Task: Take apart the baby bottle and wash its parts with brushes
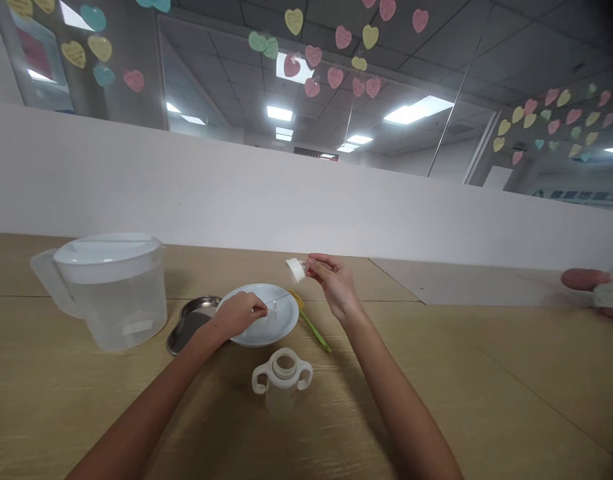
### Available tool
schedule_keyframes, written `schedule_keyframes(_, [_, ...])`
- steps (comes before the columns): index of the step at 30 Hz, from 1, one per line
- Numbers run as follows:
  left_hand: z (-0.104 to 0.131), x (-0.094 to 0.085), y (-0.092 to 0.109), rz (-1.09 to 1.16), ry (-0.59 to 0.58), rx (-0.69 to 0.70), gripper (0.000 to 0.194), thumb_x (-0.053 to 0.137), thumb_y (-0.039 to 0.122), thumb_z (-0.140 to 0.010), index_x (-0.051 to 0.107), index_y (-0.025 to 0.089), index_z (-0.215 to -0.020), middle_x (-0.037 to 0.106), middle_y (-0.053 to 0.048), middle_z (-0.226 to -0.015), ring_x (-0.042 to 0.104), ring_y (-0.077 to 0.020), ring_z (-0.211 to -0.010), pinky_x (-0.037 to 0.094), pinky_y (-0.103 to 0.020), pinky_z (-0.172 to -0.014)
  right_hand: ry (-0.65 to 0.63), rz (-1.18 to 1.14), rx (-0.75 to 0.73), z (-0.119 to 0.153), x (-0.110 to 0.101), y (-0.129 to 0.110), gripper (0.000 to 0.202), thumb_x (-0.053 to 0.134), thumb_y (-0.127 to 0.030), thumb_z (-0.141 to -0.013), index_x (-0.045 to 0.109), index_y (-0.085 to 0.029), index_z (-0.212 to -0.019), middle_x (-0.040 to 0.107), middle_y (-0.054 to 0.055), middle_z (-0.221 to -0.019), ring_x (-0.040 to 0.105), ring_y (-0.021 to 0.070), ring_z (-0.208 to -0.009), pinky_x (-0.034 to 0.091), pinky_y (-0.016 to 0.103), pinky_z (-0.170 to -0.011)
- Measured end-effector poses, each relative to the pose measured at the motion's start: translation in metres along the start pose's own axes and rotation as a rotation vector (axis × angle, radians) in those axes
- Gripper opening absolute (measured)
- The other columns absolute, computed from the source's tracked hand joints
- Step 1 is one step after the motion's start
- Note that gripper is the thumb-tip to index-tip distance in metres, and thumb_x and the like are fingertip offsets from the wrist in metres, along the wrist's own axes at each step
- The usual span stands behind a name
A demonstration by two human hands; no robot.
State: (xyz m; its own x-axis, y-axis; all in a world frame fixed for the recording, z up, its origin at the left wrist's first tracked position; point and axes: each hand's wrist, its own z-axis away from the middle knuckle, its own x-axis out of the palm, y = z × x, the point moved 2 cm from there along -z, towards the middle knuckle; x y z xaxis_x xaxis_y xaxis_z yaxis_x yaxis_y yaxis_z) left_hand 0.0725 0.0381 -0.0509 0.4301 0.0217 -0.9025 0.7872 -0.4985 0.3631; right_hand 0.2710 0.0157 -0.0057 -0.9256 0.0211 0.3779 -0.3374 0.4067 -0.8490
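Baby bottle point(281, 390), seen in the head view, stands upright on the wood-toned table point(486, 380), between the person's two forearms and just nearer than the white bowl point(256, 341). Its body is pale and translucent, its round mouth is open and faces up, and a curved, whitish handle loops out from each side of the collar below the neck. The right hand point(338, 288) is raised beyond the bottle, thumb and fingers pinching the clear end of a white cap piece point(295, 270); the white part is short, round and broad, tilted sideways and pointing left, held clear of the table. The left hand point(239, 313) reaches over the bowl, its fingertips closed on a small clear piece point(272, 310), too faint to make out fully, with a thin line running up from near the fingers towards the bowl's far right edge. Just right of the bowl lies a brush point(315, 330) with a green handle and a yellow-orange head. Left of the bowl is a shiny metal tray point(191, 321), partly behind the left forearm, and farther left stands a translucent pitcher point(124, 300) with a whitish lid. At the far right, another person's hand point(585, 279) shows, blurred.
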Motion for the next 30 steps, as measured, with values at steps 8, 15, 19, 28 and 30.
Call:
schedule_keyframes(8, [-0.003,0.016,0.003,-0.229,-0.062,-0.067,0.021,0.055,0.024,-0.079,0.074,0.019,-0.087,0.071,-0.011,-0.086,0.065,-0.0269,-0.083,0.043,-0.03,-0.068,-0.003,0.019,0.014,0.002,0.002,-0.002,0.027,0.079,-0.028,-0.054,0.068,-0.016,-0.075,0.068,0.001,-0.069,0.06,0.0107,-0.064,0.048,0.028,-0.07])
schedule_keyframes(15, [-0.002,0.029,0.005,-0.251,-0.107,-0.066,0.016,0.059,0.023,-0.075,0.074,0.016,-0.078,0.07,-0.014,-0.082,0.065,-0.0295,-0.08,0.044,-0.033,-0.067,-0.013,0.041,0.025,0.003,0.004,-0.002,0.026,0.078,-0.028,-0.055,0.068,-0.016,-0.076,0.067,0.001,-0.069,0.06,0.0107,-0.064,0.048,0.027,-0.069])
schedule_keyframes(19, [-0.002,0.022,0.004,-0.195,-0.091,-0.044,0.022,0.059,0.03,-0.076,0.073,0.017,-0.086,0.071,-0.013,-0.088,0.065,-0.0284,-0.084,0.046,-0.033,-0.071,-0.032,0.058,0.033,0.003,0.006,0.001,0.028,0.078,-0.028,-0.053,0.067,-0.016,-0.075,0.068,0.001,-0.068,0.06,0.0116,-0.064,0.048,0.028,-0.069])
schedule_keyframes(28, [0.017,-0.047,0.029,0.524,0.107,0.139,0.069,0.059,0.046,-0.076,0.039,0.019,-0.137,0.052,-0.011,-0.132,0.061,-0.0226,-0.104,0.05,-0.034,-0.088,-0.131,0.219,-0.035,0.012,0.02,0.004,0.023,0.076,-0.028,-0.053,0.065,-0.016,-0.069,0.067,0.002,-0.071,0.061,0.0132,-0.067,0.049,0.028,-0.069])
schedule_keyframes(30, [0.021,-0.054,0.033,0.595,0.112,0.14,0.07,0.062,0.044,-0.075,0.04,0.019,-0.136,0.055,-0.011,-0.128,0.061,-0.0233,-0.103,0.05,-0.037,-0.088,-0.177,0.251,-0.074,0.017,0.025,0.003,0.022,0.075,-0.029,-0.056,0.063,-0.017,-0.069,0.067,0.002,-0.072,0.062,0.0141,-0.069,0.05,0.028,-0.069])
